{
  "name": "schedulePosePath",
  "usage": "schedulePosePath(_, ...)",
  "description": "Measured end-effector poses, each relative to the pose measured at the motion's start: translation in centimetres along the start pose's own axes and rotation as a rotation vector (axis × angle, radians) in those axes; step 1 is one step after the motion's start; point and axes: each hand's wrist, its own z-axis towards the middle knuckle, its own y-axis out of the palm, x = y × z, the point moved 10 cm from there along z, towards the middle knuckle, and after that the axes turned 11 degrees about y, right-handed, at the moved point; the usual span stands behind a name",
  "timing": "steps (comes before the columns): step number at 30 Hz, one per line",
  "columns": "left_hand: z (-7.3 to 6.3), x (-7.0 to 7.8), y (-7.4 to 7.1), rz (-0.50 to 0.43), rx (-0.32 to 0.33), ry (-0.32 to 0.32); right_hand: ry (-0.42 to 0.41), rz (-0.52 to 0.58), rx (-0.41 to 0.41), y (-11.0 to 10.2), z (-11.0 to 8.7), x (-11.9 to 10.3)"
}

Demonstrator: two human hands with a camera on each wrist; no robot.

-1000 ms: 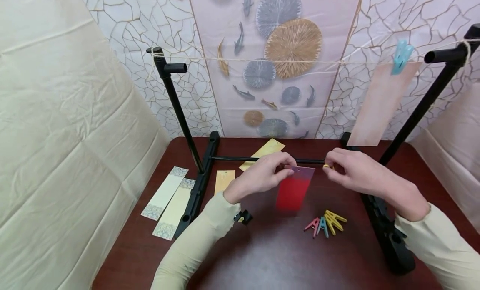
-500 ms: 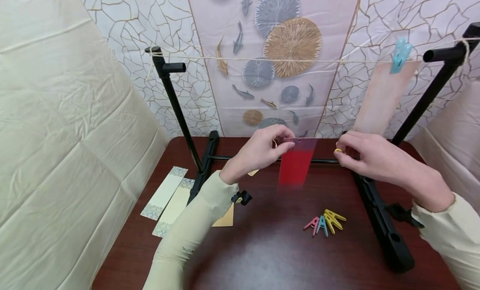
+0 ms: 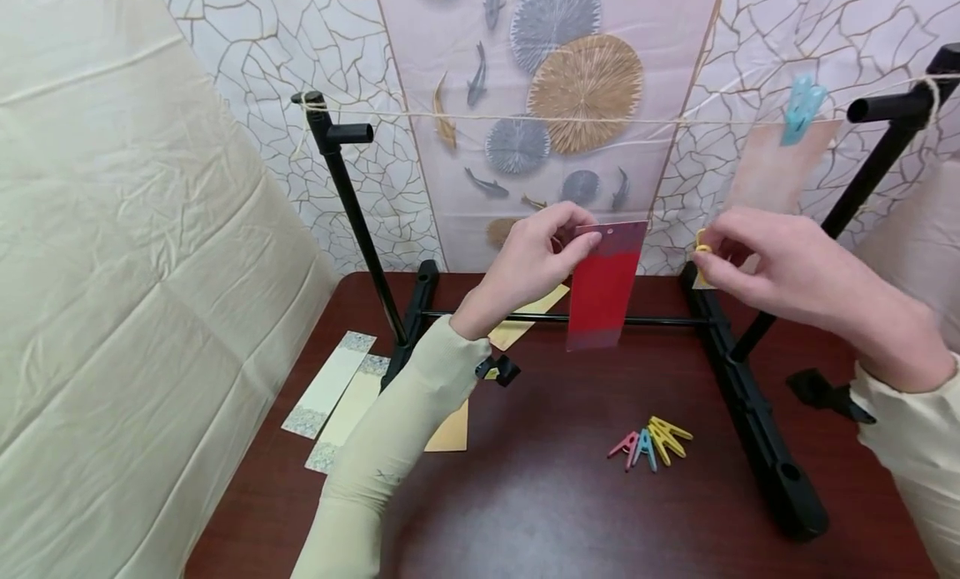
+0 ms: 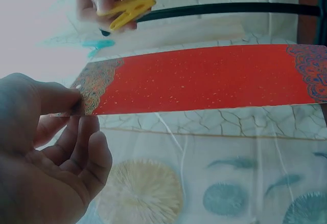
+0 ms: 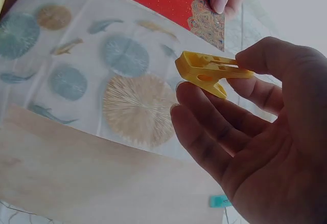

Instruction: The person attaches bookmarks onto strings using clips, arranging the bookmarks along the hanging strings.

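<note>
In the head view my left hand [image 3: 542, 258] pinches the top left corner of a red paper bookmark [image 3: 606, 287], which hangs down above the table. Ornate patterned ends and a small hole by the pinched end show on the bookmark [image 4: 204, 78] in the left wrist view. My right hand [image 3: 795, 267] is to its right, holding a yellow clothespin [image 5: 207, 73] by one end between thumb and fingers. Above both hands runs a string [image 3: 465, 117]. A light blue clothespin [image 3: 802, 111] fixes a pale pink paper strip [image 3: 780, 167] to it at the right.
The string spans two black stand posts [image 3: 352, 221]. On the dark table [image 3: 555, 512] lie yellow clothespins [image 3: 667, 439], a pink one [image 3: 624, 447] and a blue one [image 3: 644, 451]. Pale bookmarks [image 3: 330, 383] lie at the left, and yellow strips [image 3: 525, 319] are partly hidden by my left arm.
Both hands have risen toward the string, the left bringing the red bookmark up with it. My right hand has also shifted to the right with the yellow clothespin.
</note>
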Motion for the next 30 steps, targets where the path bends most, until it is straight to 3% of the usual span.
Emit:
schedulePosePath(5,1.2,0.1,0.4,-0.059,0.007,-0.064,0.015,0.011,0.051,-1.2,0.7,0.2)
schedulePosePath(15,4.5,-0.6,0.6,-0.078,0.046,-0.078,0.054,0.120,0.159,-3.7,1.8,0.8)
schedulePosePath(30,7.5,-0.4,1.6,-0.158,0.073,-0.140,0.111,0.332,0.239,-5.3,3.7,2.2)
